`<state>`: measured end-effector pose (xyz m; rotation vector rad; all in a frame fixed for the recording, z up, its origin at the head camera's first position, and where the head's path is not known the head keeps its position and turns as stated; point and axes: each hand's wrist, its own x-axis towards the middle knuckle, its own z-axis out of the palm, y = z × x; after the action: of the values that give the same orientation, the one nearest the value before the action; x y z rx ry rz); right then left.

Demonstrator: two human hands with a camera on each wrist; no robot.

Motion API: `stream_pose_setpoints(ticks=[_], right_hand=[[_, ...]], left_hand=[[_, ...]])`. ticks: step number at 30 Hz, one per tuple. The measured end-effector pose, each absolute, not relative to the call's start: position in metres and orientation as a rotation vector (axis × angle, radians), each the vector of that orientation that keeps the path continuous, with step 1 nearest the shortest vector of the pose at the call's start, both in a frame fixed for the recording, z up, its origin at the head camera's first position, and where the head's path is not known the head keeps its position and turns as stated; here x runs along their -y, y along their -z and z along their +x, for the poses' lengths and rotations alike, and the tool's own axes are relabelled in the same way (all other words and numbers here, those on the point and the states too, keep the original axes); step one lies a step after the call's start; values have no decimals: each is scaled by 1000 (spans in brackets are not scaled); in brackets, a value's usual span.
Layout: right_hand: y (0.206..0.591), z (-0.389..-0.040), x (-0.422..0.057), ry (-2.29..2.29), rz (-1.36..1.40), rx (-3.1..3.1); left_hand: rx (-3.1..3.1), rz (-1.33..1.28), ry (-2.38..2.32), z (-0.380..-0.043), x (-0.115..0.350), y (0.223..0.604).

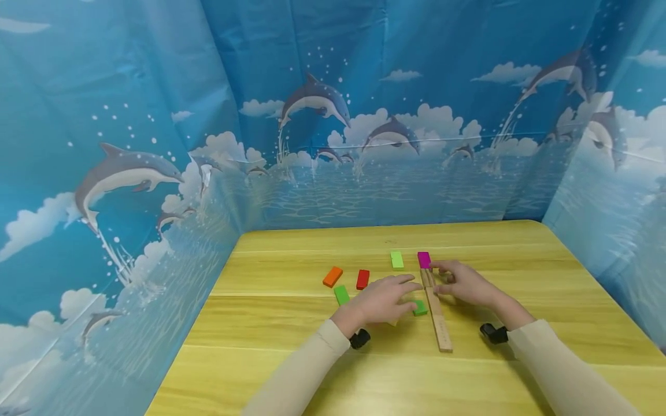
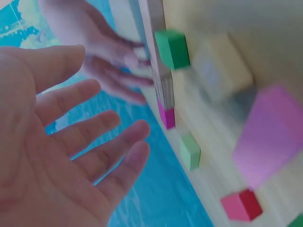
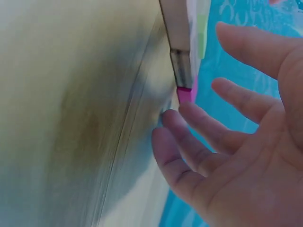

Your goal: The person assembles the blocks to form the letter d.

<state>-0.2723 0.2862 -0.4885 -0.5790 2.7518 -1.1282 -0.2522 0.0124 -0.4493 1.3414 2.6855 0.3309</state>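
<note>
Several plain wooden blocks form a straight line on the table, with a magenta block at its far end. My right hand is just right of the line near that end, fingers spread and slightly bent, holding nothing. From the other side my left hand reaches toward the line, palm inward, its fingers relaxed and apart. A green block lies by the left thumb, against the line in the left wrist view. That view also shows a wooden block and a pink-purple block, largely hidden beneath the left hand in the head view.
Left of the line lie a light green block, a red block, an orange block and another green block. The yellow wooden table is bordered by a blue dolphin-print curtain.
</note>
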Motion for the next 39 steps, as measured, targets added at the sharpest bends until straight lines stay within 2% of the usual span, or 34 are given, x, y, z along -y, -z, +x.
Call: stream_pose_setpoints(ticks=[8, 20, 31, 39], right_hand=[[486, -241, -280, 1008, -607, -2817], [494, -198, -274, 920, -667, -2880], [499, -188, -273, 928, -661, -2857], [501, -188, -274, 939, -618, -2829]], left_hand=[[-2729, 1303, -303, -286, -6, 445], [-2817, 1279, -175, -332, -11, 470], [-2797, 1172, -167, -360, -21, 483], [-2769, 1208, -160, -368, -23, 489]])
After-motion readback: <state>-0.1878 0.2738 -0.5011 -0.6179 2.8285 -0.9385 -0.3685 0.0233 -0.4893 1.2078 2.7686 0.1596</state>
